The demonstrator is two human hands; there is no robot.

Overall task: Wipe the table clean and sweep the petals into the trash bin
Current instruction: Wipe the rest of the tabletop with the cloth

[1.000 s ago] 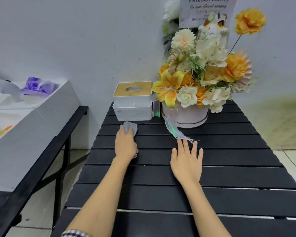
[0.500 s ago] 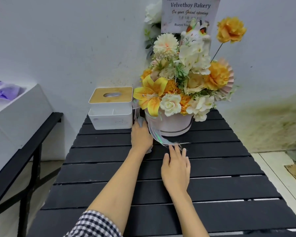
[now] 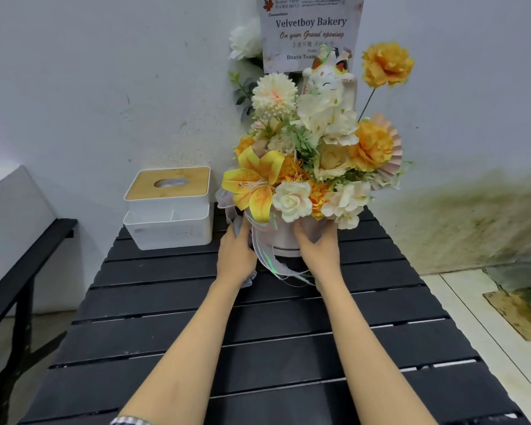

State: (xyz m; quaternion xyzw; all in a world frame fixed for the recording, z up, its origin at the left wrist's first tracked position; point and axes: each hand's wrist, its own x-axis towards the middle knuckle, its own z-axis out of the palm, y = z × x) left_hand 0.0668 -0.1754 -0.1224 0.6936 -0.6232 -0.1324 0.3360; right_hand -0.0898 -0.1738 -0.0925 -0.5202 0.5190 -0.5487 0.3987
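Pale pink and round, the flower pot (image 3: 284,237) is standing at the far end of the black slatted bench (image 3: 288,335), and we are pressing both hands against its sides. It is holding a crowded arrangement of yellow, orange and cream artificial flowers (image 3: 313,161), with a white beckoning-cat figurine (image 3: 330,84) rising from the top and an iridescent ribbon (image 3: 269,259) trailing down its front onto the slats. Our left hand (image 3: 236,256) is lying on the pot's left side with the fingers curled and a grey cleaning cloth (image 3: 248,280) trapped between palm and pot; its edges are peeking out above and below the hand. Our right hand (image 3: 318,250) is cupping the pot's right side, fingers spread around the wall.

Just left of the pot, a white plastic tissue box with a light wooden lid (image 3: 169,207) is sitting on the bench, a tissue showing in the oval slot. We are seeing no loose petals on the slats around our arms, and the trash bin is out of view.

Behind the bench a whitish wall (image 3: 105,87) is rising, stained greenish-brown low on the right. At the left edge a white box (image 3: 10,216) is resting on a second dark bench (image 3: 28,271). Pale floor tiles (image 3: 472,308) are showing to the right.

A printed card (image 3: 310,32) above the flowers is reading "Velvetboy Bakery", "On your Grand opening" and "Buaya Team"; the smaller print is too blurred for us to read.
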